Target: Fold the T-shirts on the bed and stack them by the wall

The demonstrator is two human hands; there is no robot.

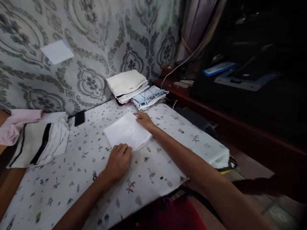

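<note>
We are resting our curled left hand point(119, 159) on the white cloth point(127, 131), touching its right edge with our right hand point(144, 121); whether either is gripping, we cannot tell.

Grey wall point(94, 52) with dark floral pattern and, toward the left, a pale sheet of paper point(57, 52), behind a cloth-covered table point(72, 159). Tied-back curtain point(197, 25) at the corner. Dark reddish wooden furniture point(240, 119) along the right, sinking into deep shadow. Pinkish-brown floor point(255, 163) partly visible below. Dim light overall, brightest across the table.
</note>
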